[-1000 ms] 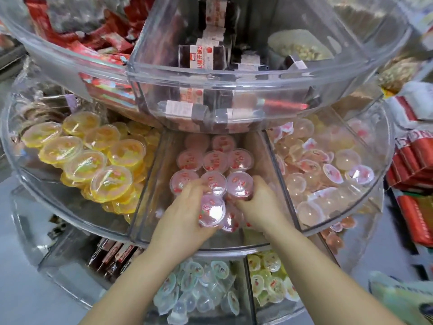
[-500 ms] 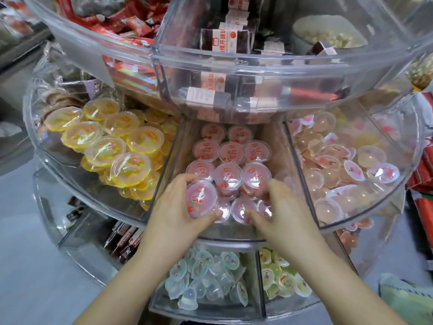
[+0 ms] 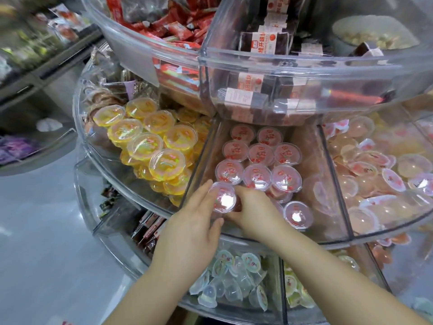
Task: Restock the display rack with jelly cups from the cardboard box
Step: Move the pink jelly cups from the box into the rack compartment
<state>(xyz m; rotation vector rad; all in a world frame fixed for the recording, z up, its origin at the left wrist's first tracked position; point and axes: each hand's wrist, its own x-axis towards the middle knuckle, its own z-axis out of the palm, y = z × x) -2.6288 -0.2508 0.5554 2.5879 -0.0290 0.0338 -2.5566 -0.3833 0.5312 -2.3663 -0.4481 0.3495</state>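
Your left hand point(image 3: 189, 231) and your right hand point(image 3: 253, 212) meet at the front left corner of the middle compartment on the rack's point(image 3: 131, 181) middle tier, with one pink jelly cup point(image 3: 223, 200) caught between them. Your left fingers lie nearly straight along the cup's left side, thumb reaching under it, touching rather than curling round it. Your right fingers bend round the cup's right and lower side and grip it there. The cup sits lid up, tipped a little toward you, just in front of the rows of pink cups point(image 3: 257, 160) already standing lid up in that compartment, touching or nearly touching the nearest one. One more pink cup point(image 3: 297, 214) stands alone at the front of the same compartment, right of your right hand.

The compartment to the left holds yellow jelly cups point(image 3: 150, 146) piled high; the one to the right holds a loose heap of small pale pink cups point(image 3: 365, 170). The tier above carries red wrapped snacks point(image 3: 173, 22) and dark labelled bars point(image 3: 262, 43). The tier below your wrists holds small clear cups point(image 3: 232, 285)
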